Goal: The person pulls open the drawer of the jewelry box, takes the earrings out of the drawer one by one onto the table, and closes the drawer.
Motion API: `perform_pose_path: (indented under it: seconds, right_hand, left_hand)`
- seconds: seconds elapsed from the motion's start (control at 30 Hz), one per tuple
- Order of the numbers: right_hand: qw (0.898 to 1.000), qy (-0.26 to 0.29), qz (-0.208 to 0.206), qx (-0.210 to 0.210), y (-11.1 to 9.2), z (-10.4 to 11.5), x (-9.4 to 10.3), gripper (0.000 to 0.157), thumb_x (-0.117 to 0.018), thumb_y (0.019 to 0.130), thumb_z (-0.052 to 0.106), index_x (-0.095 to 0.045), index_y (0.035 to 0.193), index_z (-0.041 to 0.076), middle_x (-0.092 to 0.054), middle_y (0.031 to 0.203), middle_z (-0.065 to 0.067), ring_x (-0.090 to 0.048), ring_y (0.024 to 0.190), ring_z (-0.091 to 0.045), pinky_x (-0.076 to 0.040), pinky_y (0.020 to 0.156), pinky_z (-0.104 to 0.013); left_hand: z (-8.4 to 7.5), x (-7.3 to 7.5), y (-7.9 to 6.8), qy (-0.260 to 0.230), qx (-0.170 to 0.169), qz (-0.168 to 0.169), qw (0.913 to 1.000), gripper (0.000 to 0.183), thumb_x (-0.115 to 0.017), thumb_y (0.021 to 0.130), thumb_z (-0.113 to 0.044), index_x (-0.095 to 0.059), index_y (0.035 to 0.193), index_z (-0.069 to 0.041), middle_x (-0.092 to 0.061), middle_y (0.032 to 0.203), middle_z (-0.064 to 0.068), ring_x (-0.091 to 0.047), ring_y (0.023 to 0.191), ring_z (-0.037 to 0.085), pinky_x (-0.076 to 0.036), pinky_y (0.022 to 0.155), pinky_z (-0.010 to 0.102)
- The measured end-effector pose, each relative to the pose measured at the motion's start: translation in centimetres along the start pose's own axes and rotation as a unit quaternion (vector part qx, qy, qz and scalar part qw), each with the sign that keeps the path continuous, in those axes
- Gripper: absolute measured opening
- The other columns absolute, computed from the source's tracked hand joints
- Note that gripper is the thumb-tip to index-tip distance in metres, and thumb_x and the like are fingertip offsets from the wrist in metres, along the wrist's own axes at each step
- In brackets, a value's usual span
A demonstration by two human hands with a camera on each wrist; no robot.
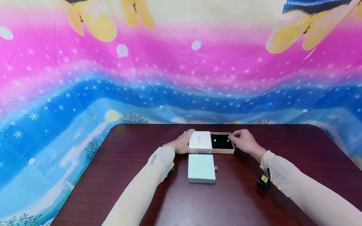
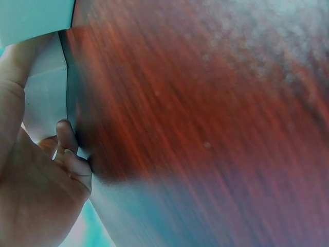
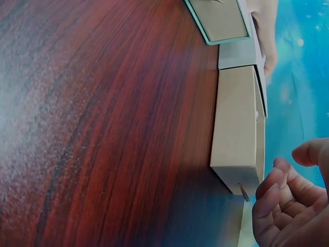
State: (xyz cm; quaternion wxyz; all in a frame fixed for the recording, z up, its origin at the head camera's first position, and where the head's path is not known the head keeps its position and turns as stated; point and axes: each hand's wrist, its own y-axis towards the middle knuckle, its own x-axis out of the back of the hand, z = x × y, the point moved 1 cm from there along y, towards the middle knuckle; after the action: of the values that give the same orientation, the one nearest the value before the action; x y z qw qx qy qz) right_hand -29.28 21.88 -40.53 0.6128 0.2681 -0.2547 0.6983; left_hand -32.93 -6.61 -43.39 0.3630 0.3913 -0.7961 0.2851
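A white sliding jewelry box [image 1: 200, 140] with small print lies on the table, its drawer [image 1: 222, 151] pulled out to the right. Two pearl stud earrings [image 1: 215, 140] sit on the black pad [image 1: 221, 145] inside. My left hand [image 1: 181, 142] grips the box's left end, thumb along the near side, as the left wrist view also shows against the white box wall [image 2: 46, 98]. At the drawer's right edge is my right hand [image 1: 245, 140], fingers bent. In the right wrist view its thumb [image 3: 309, 153] stands apart from the fingers, near the drawer's ribbon tab [image 3: 244, 192].
A closed pale mint box [image 1: 201, 168] with a ribbon tab [image 1: 216, 168] lies just in front of the white one. Both stand on a dark red wooden table [image 1: 127, 175]. A patterned cloth backdrop [image 1: 181, 72] hangs behind the table's far edge.
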Motion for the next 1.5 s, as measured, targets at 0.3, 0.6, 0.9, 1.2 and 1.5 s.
perform_pose_path:
  seconds: [0.3,0.6,0.9,1.2,1.5]
  right_hand:
    - [1.0,-0.009,0.004,0.017,0.0,0.4,-0.4,0.025,-0.053,0.096,0.015,-0.071,0.096,-0.002,-0.059,0.063,-0.008,-0.05,0.055,-0.016,-0.04,0.057,-0.031]
    - [1.0,-0.012,0.005,0.027,-0.1,0.4,-0.7,0.026,-0.054,0.096,0.016,-0.071,0.103,-0.002,-0.067,0.081,-0.018,-0.054,0.058,-0.017,-0.044,0.06,-0.032]
    - [0.999,-0.023,-0.003,0.037,0.0,0.6,-0.9,0.026,-0.056,0.096,0.019,-0.071,0.104,0.0,-0.068,0.085,-0.016,-0.054,0.062,-0.014,-0.044,0.062,-0.03]
    - [0.997,-0.058,-0.015,0.056,0.0,1.0,-1.3,0.024,-0.056,0.095,0.019,-0.072,0.102,0.003,-0.072,0.094,-0.014,-0.054,0.068,-0.015,-0.043,0.065,-0.029]
    - [0.995,-0.084,-0.016,0.06,0.3,1.6,-1.5,0.024,-0.056,0.094,0.022,-0.073,0.099,0.006,-0.072,0.088,-0.011,-0.054,0.063,-0.015,-0.043,0.065,-0.03]
  left_hand:
    - [0.0,0.0,-0.2,-0.006,-0.002,0.0,1.0,0.096,-0.079,0.079,-0.034,-0.017,0.15,-0.019,-0.038,0.14,0.008,-0.041,0.122,0.023,-0.035,0.107,0.044]
    - [0.0,-0.2,-0.2,-0.007,-0.002,0.0,1.0,0.096,-0.078,0.079,-0.032,-0.016,0.151,-0.017,-0.038,0.141,0.008,-0.041,0.122,0.023,-0.035,0.107,0.043]
    - [0.1,-0.2,-0.2,-0.008,-0.001,-0.002,1.0,0.095,-0.079,0.079,-0.033,-0.017,0.15,-0.019,-0.039,0.139,0.007,-0.041,0.12,0.022,-0.035,0.106,0.043]
    - [-0.1,-0.1,-0.1,-0.001,0.0,0.0,1.0,0.097,-0.078,0.08,-0.034,-0.015,0.151,-0.017,-0.038,0.141,0.008,-0.041,0.122,0.023,-0.035,0.107,0.043]
    - [0.0,0.0,-0.1,-0.004,0.001,-0.001,1.0,0.096,-0.078,0.08,-0.035,-0.015,0.151,-0.017,-0.038,0.142,0.007,-0.041,0.123,0.023,-0.035,0.107,0.044]
